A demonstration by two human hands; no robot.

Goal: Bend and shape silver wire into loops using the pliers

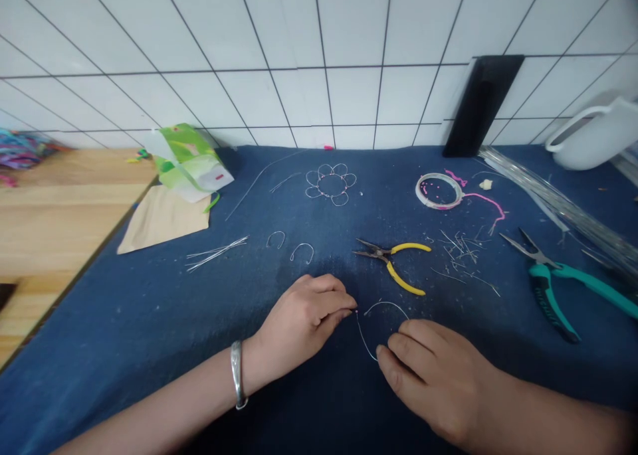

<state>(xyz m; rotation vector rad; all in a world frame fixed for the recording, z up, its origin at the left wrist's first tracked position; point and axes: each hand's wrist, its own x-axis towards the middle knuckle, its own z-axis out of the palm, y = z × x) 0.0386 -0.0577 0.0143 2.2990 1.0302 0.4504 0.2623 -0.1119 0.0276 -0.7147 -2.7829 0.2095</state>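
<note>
My left hand [309,319], with a silver bracelet at the wrist, is closed in a pinch. At its fingertips a thin curved wire [365,341] begins, with a tiny pinkish speck, possibly a bead, by the fingers. The wire bends round into an open loop, and my right hand [428,368] is closed on its lower right side. The other end of the wire curls free between the hands. Above them lie yellow-handled pliers [399,248], jaws apart. Two small bent wire pieces [302,249] rest above my left hand. Farther back is a flower-shaped wire ring [331,184] with pink beads.
A white ring-shaped holder [438,190] with pink beads and pink cord lies at the right. Near it are wire scraps [461,249], teal-handled pliers [548,289], a wire bundle [563,206], a black object [483,106] and a white mug [598,136]. Straight wires [218,252] and a green packet [187,156] lie left.
</note>
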